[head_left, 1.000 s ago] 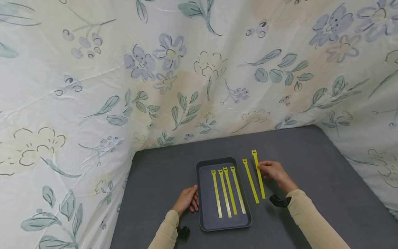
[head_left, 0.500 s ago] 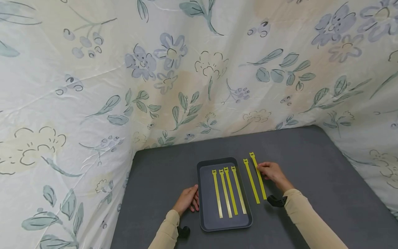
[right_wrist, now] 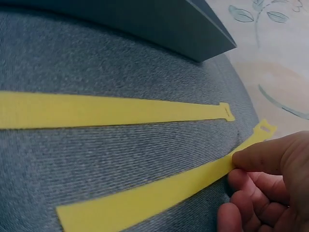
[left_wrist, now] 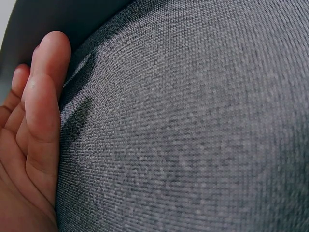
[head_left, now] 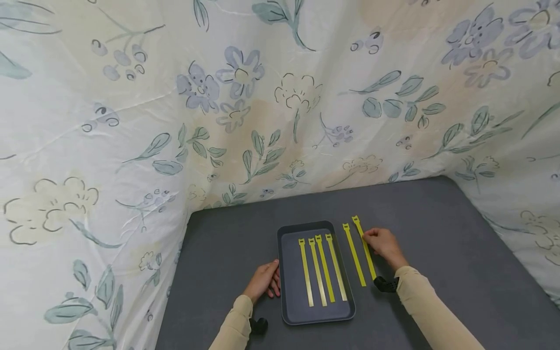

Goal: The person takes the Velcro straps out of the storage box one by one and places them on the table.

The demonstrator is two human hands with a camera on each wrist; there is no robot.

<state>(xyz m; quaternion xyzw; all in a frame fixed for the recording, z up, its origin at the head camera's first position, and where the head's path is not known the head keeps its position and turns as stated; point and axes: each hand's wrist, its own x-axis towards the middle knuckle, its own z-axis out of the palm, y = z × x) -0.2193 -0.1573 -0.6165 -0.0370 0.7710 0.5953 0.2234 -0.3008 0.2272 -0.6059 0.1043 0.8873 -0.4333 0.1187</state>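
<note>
A yellow cable strap with a slotted head [head_left: 356, 223] is pinched between the thumb and fingers of my right hand [head_left: 386, 244], right of the tray. In the right wrist view this strap [right_wrist: 159, 193] slants over the cloth, its plain end nearest the camera. A second yellow strap [head_left: 353, 253] lies on the table between it and the tray. Inside the dark grey tray [head_left: 290, 316], several matching straps [head_left: 321, 270] lie side by side, heads away from me. My left hand [head_left: 262, 281] rests at the tray's left wall with relaxed fingers [left_wrist: 43, 106].
The table [head_left: 218, 253] has a dark grey woven cover. A floral curtain [head_left: 271, 107] hangs behind it and along both sides. A black wrist-worn device [head_left: 386, 284] sits under the right wrist, close to the pinched strap's near end.
My right hand has drawn the pinched strap slightly toward me and to the left, its head now nearer the neighbouring strap. The left hand and tray stay in place.
</note>
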